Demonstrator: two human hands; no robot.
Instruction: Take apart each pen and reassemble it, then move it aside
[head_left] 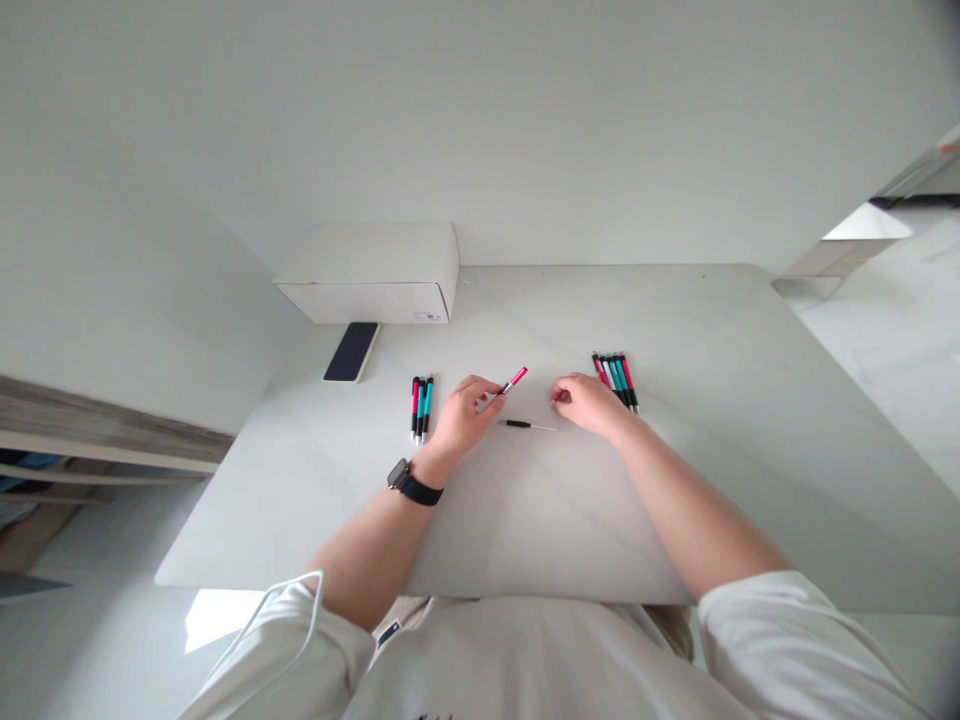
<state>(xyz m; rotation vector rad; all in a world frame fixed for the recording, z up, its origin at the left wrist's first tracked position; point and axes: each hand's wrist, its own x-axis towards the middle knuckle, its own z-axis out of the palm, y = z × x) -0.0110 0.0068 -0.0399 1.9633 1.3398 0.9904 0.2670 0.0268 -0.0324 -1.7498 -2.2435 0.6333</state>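
My left hand (468, 413) is closed around a pink pen barrel (516, 379), which tilts up to the right from my fingertips. To its right, my right hand (585, 400) has its fingers curled in a pinch; whatever small thing may be between them is too small to name. On the table between and below the hands lies a black pen grip section with a thin refill (525, 425) sticking out of it. Left of my left hand stands a row of 3 pens (421, 408), pink and teal. Beside my right wrist lies a group of several pens (615, 378) in pink, teal and white.
At the back left of the white table (540, 530) sits a white box (367, 300) against the wall. A phone (352, 352) lies flat in front of it. A white cable (319, 600) loops by my left sleeve.
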